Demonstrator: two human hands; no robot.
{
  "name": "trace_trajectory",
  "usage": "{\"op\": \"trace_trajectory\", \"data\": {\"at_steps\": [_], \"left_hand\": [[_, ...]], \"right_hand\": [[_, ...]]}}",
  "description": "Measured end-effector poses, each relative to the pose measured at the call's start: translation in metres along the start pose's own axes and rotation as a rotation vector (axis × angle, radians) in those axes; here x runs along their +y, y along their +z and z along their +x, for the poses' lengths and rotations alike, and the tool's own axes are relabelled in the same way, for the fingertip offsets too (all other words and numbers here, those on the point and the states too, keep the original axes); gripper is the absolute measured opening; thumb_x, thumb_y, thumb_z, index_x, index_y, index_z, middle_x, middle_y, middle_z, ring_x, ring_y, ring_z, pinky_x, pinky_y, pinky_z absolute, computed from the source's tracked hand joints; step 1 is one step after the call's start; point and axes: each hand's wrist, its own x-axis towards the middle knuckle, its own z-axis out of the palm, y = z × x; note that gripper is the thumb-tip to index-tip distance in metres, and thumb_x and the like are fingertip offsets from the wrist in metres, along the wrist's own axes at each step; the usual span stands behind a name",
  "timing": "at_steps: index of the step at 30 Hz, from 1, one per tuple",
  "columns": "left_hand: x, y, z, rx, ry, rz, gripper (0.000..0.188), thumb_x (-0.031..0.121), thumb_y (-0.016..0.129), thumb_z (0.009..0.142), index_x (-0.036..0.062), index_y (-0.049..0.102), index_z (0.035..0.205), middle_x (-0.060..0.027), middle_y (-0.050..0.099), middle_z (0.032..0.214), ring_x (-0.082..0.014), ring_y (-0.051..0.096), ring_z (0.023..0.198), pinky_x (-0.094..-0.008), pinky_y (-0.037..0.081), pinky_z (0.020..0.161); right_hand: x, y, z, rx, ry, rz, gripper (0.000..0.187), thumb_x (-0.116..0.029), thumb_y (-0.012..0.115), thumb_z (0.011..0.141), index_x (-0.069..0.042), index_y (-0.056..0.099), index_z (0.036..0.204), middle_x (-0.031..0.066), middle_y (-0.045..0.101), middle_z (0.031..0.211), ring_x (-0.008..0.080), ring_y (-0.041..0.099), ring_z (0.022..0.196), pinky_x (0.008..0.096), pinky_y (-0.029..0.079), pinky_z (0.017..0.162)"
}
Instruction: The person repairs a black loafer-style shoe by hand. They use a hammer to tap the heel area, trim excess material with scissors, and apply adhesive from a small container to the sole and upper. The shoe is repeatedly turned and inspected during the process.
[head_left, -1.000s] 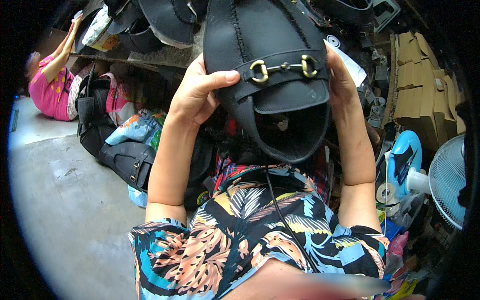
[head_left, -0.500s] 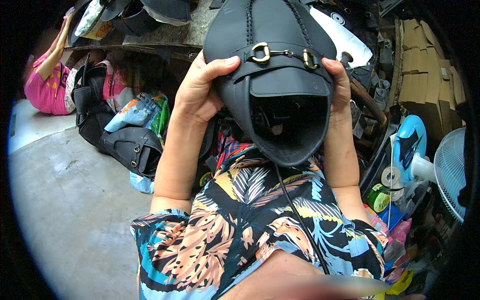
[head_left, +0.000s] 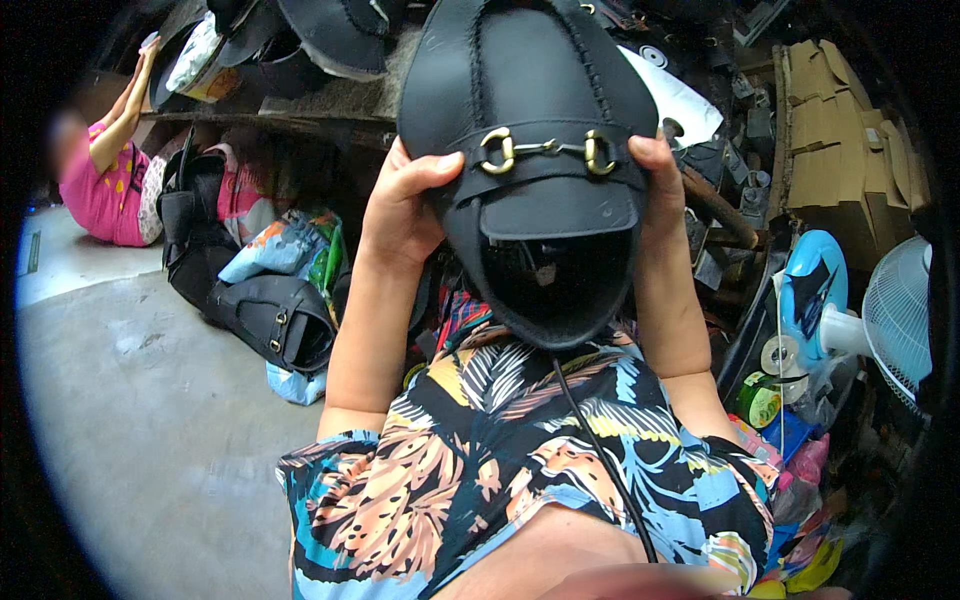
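A black leather loafer upper (head_left: 540, 90) hangs in front of my chest, its open heel end toward me. Across it runs a strap with a gold-toned horsebit (head_left: 550, 150), and braided stitching borders the toe panel. My left hand (head_left: 405, 195) is closed on its left side, thumb resting on the leather beside the strap. On the opposite side my right hand (head_left: 660, 180) grips the edge with its thumb. Most of the fingers of both hands are hidden behind the leather. The opening shows a dark interior.
Further black loafer uppers (head_left: 270, 315) lie in a chain on the floor at left, beside plastic bags (head_left: 275, 245). A person in pink (head_left: 110, 185) sits beyond. A bench (head_left: 310, 105) holds black pieces. Right are cardboard (head_left: 830, 140), a fan (head_left: 895, 320) and thread spools (head_left: 785, 360).
The loafer upper has shifted slightly left and down in view and has turned a little, its horsebit now sitting more level. Both hands have kept their hold.
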Motion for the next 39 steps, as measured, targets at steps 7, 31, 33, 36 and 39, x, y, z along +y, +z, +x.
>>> {"op": "trace_trajectory", "data": {"at_steps": [7,31,33,36,39], "left_hand": [[0.001,-0.002,0.001,-0.024,0.017,-0.038,0.051,-0.001,0.063,0.075,-0.0050,0.051,0.124,-0.0187,0.065,0.110,-0.0271,0.068,0.096,-0.0401,0.057,0.086],[0.004,-0.007,0.007,0.042,0.050,0.004,0.050,-0.002,0.064,0.075,-0.0043,0.052,0.123,-0.0177,0.065,0.111,-0.0274,0.068,0.097,-0.0409,0.056,0.087],[0.005,-0.008,0.009,0.079,0.078,0.031,0.051,0.000,0.062,0.076,-0.0044,0.050,0.126,-0.0185,0.065,0.112,-0.0286,0.068,0.095,-0.0417,0.057,0.086],[0.007,-0.010,0.009,0.082,0.076,0.020,0.050,0.001,0.060,0.078,-0.0038,0.049,0.127,-0.0185,0.064,0.113,-0.0291,0.067,0.097,-0.0422,0.056,0.088],[0.007,-0.010,0.010,0.145,0.097,0.018,0.049,0.000,0.060,0.078,-0.0041,0.049,0.126,-0.0184,0.065,0.111,-0.0285,0.067,0.098,-0.0417,0.056,0.089]], "right_hand": [[0.001,-0.003,-0.004,0.040,0.023,0.014,0.052,-0.028,0.063,0.084,0.004,0.050,0.123,0.0141,0.067,0.105,0.0195,0.070,0.086,0.0324,0.060,0.077],[-0.013,-0.002,-0.004,0.081,-0.127,-0.159,0.068,-0.025,0.066,0.088,0.001,0.031,0.140,0.0154,0.052,0.127,0.0214,0.057,0.114,0.0337,0.047,0.098],[-0.016,0.002,-0.005,0.073,-0.123,-0.176,0.072,-0.020,0.067,0.083,0.001,0.030,0.140,0.0157,0.052,0.126,0.0217,0.057,0.113,0.0341,0.048,0.097],[-0.017,0.006,-0.006,0.090,-0.109,-0.204,0.075,-0.019,0.066,0.081,0.001,0.028,0.142,0.0162,0.052,0.125,0.0217,0.058,0.112,0.0334,0.048,0.096],[-0.018,0.009,-0.007,0.094,-0.105,-0.197,0.078,-0.019,0.067,0.079,0.001,0.027,0.143,0.0165,0.052,0.125,0.0219,0.058,0.111,0.0330,0.048,0.096]]}}
